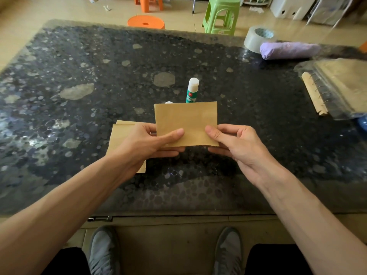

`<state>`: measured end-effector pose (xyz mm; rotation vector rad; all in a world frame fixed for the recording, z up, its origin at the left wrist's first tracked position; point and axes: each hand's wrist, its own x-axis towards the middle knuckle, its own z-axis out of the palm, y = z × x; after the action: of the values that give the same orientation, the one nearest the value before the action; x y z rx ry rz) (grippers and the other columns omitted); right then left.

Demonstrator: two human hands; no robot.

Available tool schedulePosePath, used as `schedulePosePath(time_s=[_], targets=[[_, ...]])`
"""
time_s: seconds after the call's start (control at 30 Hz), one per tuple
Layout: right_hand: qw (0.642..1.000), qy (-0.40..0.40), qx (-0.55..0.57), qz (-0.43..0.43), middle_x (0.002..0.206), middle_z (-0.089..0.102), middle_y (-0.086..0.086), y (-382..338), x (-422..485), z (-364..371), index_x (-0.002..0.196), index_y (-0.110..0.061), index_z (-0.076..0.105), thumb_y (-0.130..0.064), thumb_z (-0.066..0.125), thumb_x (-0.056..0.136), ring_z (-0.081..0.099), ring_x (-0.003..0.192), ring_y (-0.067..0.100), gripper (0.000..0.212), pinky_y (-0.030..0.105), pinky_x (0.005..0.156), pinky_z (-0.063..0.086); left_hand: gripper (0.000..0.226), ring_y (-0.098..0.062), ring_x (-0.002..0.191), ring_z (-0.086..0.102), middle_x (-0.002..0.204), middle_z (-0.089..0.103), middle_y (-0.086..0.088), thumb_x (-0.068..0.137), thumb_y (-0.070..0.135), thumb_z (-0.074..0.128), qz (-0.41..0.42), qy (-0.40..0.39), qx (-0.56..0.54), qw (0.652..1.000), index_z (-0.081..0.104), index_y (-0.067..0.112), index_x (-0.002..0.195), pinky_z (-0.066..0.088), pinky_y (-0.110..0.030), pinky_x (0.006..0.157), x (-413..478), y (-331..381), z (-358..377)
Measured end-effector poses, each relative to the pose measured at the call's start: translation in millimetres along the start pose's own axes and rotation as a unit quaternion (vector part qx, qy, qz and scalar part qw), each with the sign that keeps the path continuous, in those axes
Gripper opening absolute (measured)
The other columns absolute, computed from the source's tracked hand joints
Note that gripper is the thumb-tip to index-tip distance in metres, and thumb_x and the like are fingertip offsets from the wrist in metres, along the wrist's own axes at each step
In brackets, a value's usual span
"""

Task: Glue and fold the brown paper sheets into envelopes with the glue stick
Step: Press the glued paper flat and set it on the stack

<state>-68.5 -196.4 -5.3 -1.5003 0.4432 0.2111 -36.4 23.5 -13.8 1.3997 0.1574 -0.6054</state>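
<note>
I hold a folded brown paper envelope (185, 122) above the table between both hands. My left hand (147, 143) pinches its lower left part, thumb on top and fingers beneath. My right hand (236, 143) pinches its lower right edge the same way. Behind the envelope a green and white glue stick (192, 90) stands upright, its base hidden by the paper. A small white cap (168, 102) peeks over the envelope's top left corner. More brown paper pieces (121, 133) lie flat on the table under my left hand.
The dark speckled glass table (99, 76) carries a tape roll (258, 37), a purple folded umbrella (288, 50) and a plastic-wrapped pack of brown paper (337, 86) at the right. Orange (146, 21) and green stools (221, 15) stand beyond the far edge.
</note>
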Motion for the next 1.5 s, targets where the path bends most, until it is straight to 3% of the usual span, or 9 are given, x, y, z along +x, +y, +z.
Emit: schedulePosePath(time_s=[0.17, 0.37, 0.53, 0.67, 0.87, 1.27, 1.5], targets=[[0.998, -0.041, 0.043, 0.013, 0.105, 0.081, 0.001, 6.5, -6.5, 12.5, 0.112, -0.015, 0.077, -0.027, 0.083, 0.086, 0.077, 0.100, 0.015, 0.030, 0.029, 0.077, 0.063, 0.029, -0.025, 0.087, 0.079, 0.097, 0.080, -0.013, 0.085, 0.019, 0.081, 0.011, 0.004, 0.013, 1.000, 0.074, 0.002, 0.108, 0.064, -0.028, 0.076, -1.1, -5.4, 10.5], [0.999, 0.027, 0.015, -0.026, 0.097, 0.081, 0.002, 16.1, -6.0, 21.5, 0.103, -0.011, 0.079, -0.024, 0.088, 0.079, 0.078, 0.093, 0.019, 0.028, 0.032, 0.082, 0.064, 0.031, -0.024, 0.089, 0.079, 0.096, 0.080, -0.015, 0.085, 0.021, 0.080, -0.001, -0.006, 0.022, 1.000, 0.075, 0.001, 0.108, 0.064, -0.025, 0.076, -3.2, -9.9, 12.5], [0.999, -0.009, 0.036, 0.007, 0.096, 0.081, 0.008, 19.3, -8.9, 23.1, 0.105, -0.008, 0.078, -0.022, 0.088, 0.080, 0.079, 0.090, 0.022, 0.030, 0.033, 0.083, 0.063, 0.028, -0.020, 0.083, 0.079, 0.091, 0.079, -0.017, 0.086, 0.022, 0.079, 0.018, 0.007, 0.042, 0.999, 0.077, -0.001, 0.103, 0.063, -0.021, 0.073, -2.1, -10.9, 11.6], [1.000, 0.015, 0.015, -0.007, 0.089, 0.080, 0.012, 21.5, -5.9, 23.0, 0.102, -0.006, 0.079, -0.020, 0.088, 0.079, 0.077, 0.080, 0.023, 0.029, 0.030, 0.079, 0.063, 0.029, -0.022, 0.088, 0.079, 0.094, 0.079, -0.016, 0.087, 0.022, 0.078, 0.003, -0.014, 0.041, 0.999, 0.077, -0.001, 0.105, 0.063, -0.023, 0.074, -2.8, -9.0, 10.6], [1.000, -0.022, 0.014, 0.017, 0.096, 0.081, 0.010, 20.7, -6.3, 19.8, 0.107, -0.007, 0.077, -0.019, 0.088, 0.080, 0.078, 0.090, 0.024, 0.031, 0.035, 0.087, 0.063, 0.027, -0.022, 0.087, 0.079, 0.092, 0.080, -0.015, 0.086, 0.017, 0.080, 0.003, -0.007, 0.070, 0.998, 0.076, -0.001, 0.106, 0.063, -0.023, 0.075, -0.9, -8.1, 6.3], [0.999, -0.030, 0.006, 0.009, 0.098, 0.081, 0.010, 21.1, -4.2, 17.1, 0.109, -0.006, 0.077, -0.017, 0.086, 0.083, 0.078, 0.089, 0.021, 0.030, 0.031, 0.082, 0.062, 0.023, -0.022, 0.084, 0.079, 0.092, 0.080, -0.015, 0.090, 0.016, 0.076, 0.009, -0.025, 0.092, 0.995, 0.076, 0.002, 0.107, 0.064, -0.024, 0.072, -0.5, -2.4, 4.3], [0.999, -0.035, 0.001, 0.008, 0.099, 0.081, 0.009, 18.8, -6.8, 16.6, 0.109, -0.006, 0.077, -0.020, 0.089, 0.079, 0.078, 0.092, 0.022, 0.035, 0.036, 0.089, 0.062, 0.028, -0.023, 0.085, 0.079, 0.092, 0.080, -0.015, 0.084, 0.020, 0.080, 0.018, -0.024, 0.099, 0.995, 0.077, 0.002, 0.106, 0.063, -0.024, 0.072, 0.0, -2.4, 2.2]])
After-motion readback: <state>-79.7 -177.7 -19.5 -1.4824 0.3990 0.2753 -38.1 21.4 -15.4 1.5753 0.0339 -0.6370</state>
